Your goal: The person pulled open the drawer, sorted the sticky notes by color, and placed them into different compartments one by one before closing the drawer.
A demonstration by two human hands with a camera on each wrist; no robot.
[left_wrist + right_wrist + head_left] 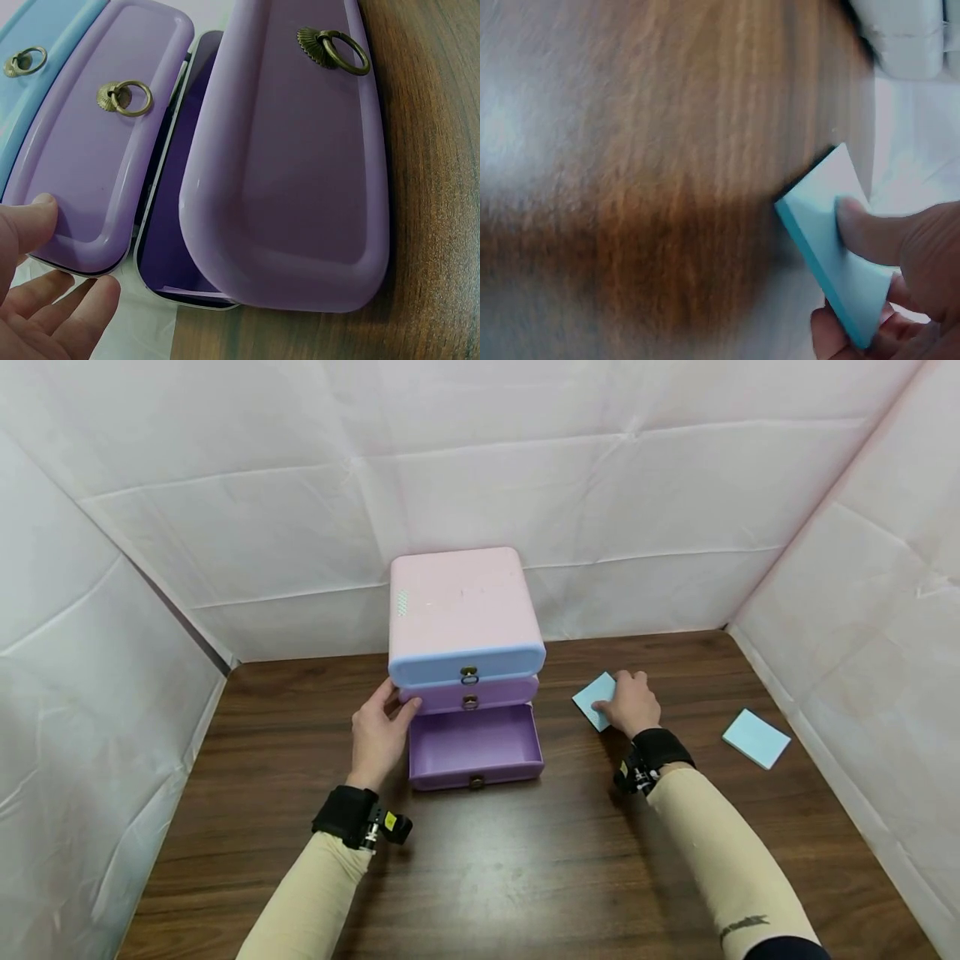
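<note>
On the table: dark wood-grain tabletop (pixel 525 877), walled on three sides by creased white sheeting (pixel 600 510).
Drawer unit: small pink plastic chest of three drawers (pixel 459 597), standing toward the back of the tabletop, roughly centred.
Top drawer: pale blue front (pixel 467 665) with a brass ring pull (pixel 24 60), pushed in.
Middle drawer: lilac front (pixel 472 693) with its own brass ring (pixel 124 97), pushed in.
Bottom drawer: purple plastic tray (pixel 474 745), pulled well out toward the camera, inside bare, ring pull hanging on its front panel (pixel 334 49).
Left hand (pixel 378 735): set against the left side of the chest, beside the pulled-out tray; thumb tip (pixel 34 217) pressed on the corner of the middle drawer's front, remaining fingers (pixel 67 311) straight and relaxed along the side, wrapped round nothing.
Right hand (pixel 630 702): laid over a light blue square pad of sticky notes (pixel 596 700), thumb on the top face, fingertips curled under the near edge, pad pinched between them; from the wrist view, pad edge tilted off the wood.
Pad's place: on the tabletop to the right of the chest, clear of the open tray.
Second pad: matching light blue square pad (pixel 756 738), flat on the wood farther right, near the right-hand sheeting, well apart from both hands.
Sleeves: beige, with black wrist straps (pixel 347 814) carrying small cameras.
</note>
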